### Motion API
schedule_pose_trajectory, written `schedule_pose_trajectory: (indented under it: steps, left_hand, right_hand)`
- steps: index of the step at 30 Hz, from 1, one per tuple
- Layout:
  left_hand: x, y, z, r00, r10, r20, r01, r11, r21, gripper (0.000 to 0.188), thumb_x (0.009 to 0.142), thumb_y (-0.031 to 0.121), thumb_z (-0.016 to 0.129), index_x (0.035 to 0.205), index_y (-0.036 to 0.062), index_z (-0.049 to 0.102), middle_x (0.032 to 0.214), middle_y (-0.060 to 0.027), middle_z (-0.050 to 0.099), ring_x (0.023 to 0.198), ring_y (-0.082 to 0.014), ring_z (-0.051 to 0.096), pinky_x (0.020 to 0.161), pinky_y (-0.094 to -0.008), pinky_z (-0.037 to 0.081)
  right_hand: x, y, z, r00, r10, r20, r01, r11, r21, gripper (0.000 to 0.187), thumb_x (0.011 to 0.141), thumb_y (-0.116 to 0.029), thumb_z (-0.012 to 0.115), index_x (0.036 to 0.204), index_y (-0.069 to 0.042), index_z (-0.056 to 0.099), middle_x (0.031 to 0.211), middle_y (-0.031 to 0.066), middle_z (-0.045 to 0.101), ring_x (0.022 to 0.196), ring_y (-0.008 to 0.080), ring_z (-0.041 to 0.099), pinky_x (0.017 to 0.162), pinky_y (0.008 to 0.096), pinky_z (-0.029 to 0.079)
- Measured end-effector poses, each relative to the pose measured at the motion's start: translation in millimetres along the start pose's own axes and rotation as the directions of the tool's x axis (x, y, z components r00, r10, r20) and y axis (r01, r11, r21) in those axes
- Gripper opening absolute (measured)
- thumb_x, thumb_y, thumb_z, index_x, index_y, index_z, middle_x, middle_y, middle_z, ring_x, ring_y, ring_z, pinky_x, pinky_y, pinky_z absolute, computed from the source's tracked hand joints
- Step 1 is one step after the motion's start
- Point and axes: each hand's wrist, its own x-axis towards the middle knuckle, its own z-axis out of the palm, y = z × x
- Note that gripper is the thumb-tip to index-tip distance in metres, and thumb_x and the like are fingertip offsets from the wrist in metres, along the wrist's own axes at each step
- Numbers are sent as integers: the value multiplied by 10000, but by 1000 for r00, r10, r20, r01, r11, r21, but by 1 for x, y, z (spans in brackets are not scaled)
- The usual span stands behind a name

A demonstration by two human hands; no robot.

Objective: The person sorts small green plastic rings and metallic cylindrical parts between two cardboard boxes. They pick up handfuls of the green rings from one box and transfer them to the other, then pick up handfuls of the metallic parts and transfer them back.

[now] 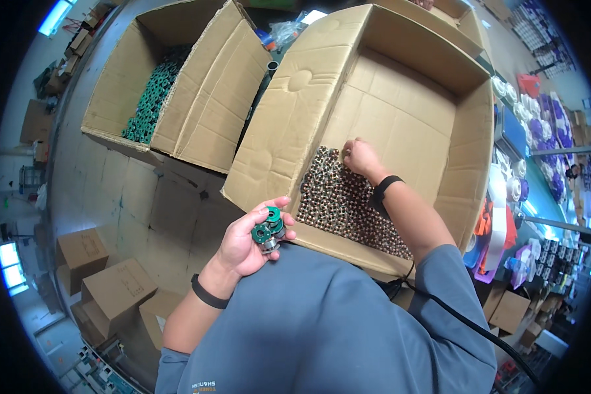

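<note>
Two open cardboard boxes stood on the tiled floor (144,217). My left hand (246,243) gripped several green-flanged spools (267,230); my right hand (361,157) pinched one among the packed spool layer (348,207) inside the nearer box (289,131). Green spools filled the farther box (197,98).

You wear a slate-blue short-sleeved shirt (335,322) of plain cloth, its sleeves ending above the elbows, so your forearms are bare. Taking the shirt as the mark: just beyond its left sleeve, a black band (208,293) circles your left wrist; farther beyond its right sleeve, a wider black wristband (382,190) wraps your right wrist. A black cable (469,325) trails across the shirt's right shoulder. Small pale lettering sits near the shirt's lower left edge.
</note>
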Motion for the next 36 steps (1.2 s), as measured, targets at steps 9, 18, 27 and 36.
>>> schedule_pose_trajectory:
  steps: [9, 18, 27, 36]
  left_hand:
    - [0, -2, 0, 1000, 1, -26, -1, 1000, -4, 345, 1017, 257, 453, 1338, 135, 492, 1142, -114, 653, 1000, -253, 673, 559, -324, 531]
    - [3, -5, 0, 999, 1, -50, 1, 999, 33, 351, 1049, 297, 436, 1355, 139, 504, 1124, -101, 659, 979, -241, 678, 553, -319, 533]
    - [2, -4, 0, 997, 6, -75, 2, 994, 109, 400, 1052, 315, 436, 1398, 125, 494, 1075, -60, 672, 956, -205, 680, 551, -308, 526]
    - [6, -4, -6, 1000, 3, 2, -3, 999, 53, 401, 1050, 290, 457, 1395, 89, 492, 1134, -85, 669, 991, -223, 676, 539, -303, 550]
  right_hand:
    - [2, 12, -3, 998, 36, 58, -39, 998, 50, 321, 775, -171, 644, 1038, -12, 738, 1033, 223, 724, 977, 378, 692, 929, 437, 539]
    - [-10, 2, -4, 1000, -25, -11, 24, 999, -37, 261, 808, -200, 661, 962, 8, 695, 1020, 228, 685, 968, 392, 665, 903, 467, 536]
    - [-15, 2, -3, 998, -53, -43, 52, 998, -21, 271, 822, -205, 663, 970, 20, 697, 1015, 245, 681, 966, 394, 664, 903, 461, 537]
    - [-15, -7, -4, 987, -92, -128, 117, 971, 208, 325, 842, -176, 644, 1102, 12, 697, 1038, 209, 714, 983, 353, 686, 900, 428, 552]
